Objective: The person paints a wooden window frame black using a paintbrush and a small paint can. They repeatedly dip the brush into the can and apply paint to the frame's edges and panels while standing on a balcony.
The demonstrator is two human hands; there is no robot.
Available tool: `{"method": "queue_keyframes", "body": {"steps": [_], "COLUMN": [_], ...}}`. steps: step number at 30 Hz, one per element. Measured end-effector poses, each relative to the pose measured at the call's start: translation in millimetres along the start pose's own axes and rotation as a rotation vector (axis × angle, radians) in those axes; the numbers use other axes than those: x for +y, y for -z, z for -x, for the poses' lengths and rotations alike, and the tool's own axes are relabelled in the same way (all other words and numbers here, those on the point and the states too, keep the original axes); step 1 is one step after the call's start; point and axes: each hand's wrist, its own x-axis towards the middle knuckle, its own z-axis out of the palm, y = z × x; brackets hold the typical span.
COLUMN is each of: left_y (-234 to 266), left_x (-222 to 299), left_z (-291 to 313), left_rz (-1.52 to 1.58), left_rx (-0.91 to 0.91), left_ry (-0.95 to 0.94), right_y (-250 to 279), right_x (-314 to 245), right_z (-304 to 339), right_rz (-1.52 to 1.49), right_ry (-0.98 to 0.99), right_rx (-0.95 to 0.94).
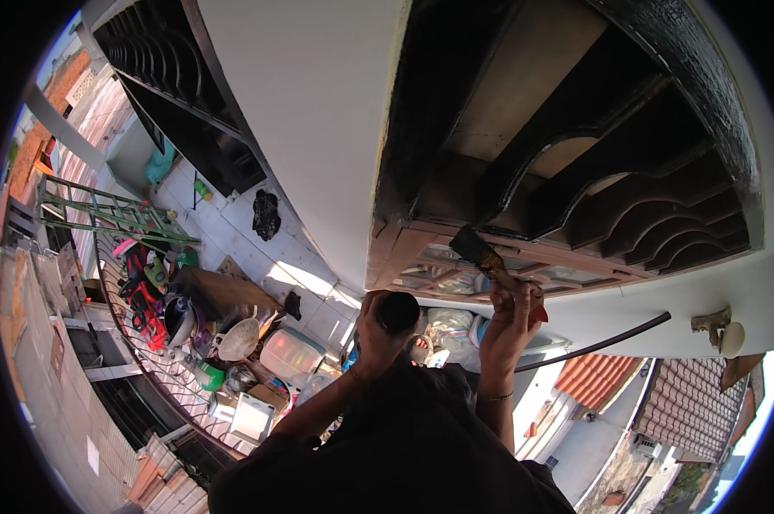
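My right hand (pixel 514 319) is closed round the handle of a paintbrush (pixel 486 261). Its dark bristles are raised close to the lower part of a wooden shutter frame (pixel 524 248); whether they touch it I cannot tell. A red tip (pixel 538 315) shows by the right hand. Wavy slats (pixel 575 171) cross the frame, black in the upper part and brown lower down. My left hand (pixel 372 338) grips a small round container (pixel 398 312) whose inside looks black, held lower and to the left of the brush.
A white wall (pixel 310 103) stands left of the frame. Far left are a green ladder (pixel 117 210), a clear plastic box (pixel 291 355), a black bag (pixel 266 214) and mixed household goods on white tiles. A dark curved rod (pixel 592 347) sticks out right, near a wall lamp (pixel 729 336).
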Motion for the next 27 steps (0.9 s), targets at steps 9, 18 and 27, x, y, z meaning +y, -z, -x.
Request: {"method": "queue_keyframes", "body": {"steps": [9, 18, 27], "left_y": [-2, -14, -13], "left_x": [8, 5, 16], "left_z": [-13, -10, -26], "left_rz": [-0.022, 0.152, 0.077], "left_rx": [-0.021, -0.017, -0.037], "left_ry": [-0.019, 0.133, 0.069], "right_y": [24, 15, 9], "right_x": [0, -1, -5], "right_z": [13, 13, 14], "right_rz": [-0.027, 0.391, 0.167], "right_ry": [-0.157, 0.122, 0.102], "right_rx": [-0.132, -0.216, -0.210]}}
